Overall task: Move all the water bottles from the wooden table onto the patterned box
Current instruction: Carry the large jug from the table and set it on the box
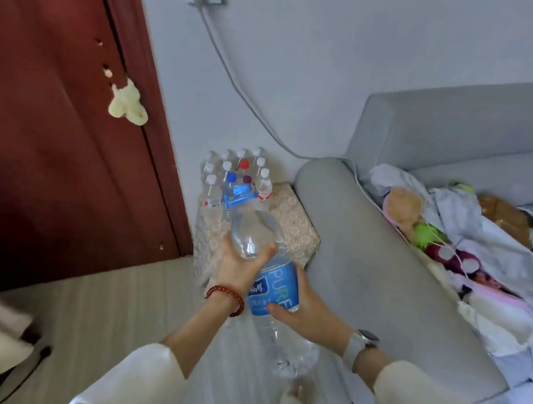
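Above the floor, before the patterned box [292, 225], a large water bottle [276, 290] (blue-labelled, tilted) is being gripped by both the left hand [239, 262] and right hand [307, 311], fingers curled round it.

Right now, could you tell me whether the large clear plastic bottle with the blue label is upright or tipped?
Tipped: the large clear plastic bottle lies slanted between the left hand and right hand.
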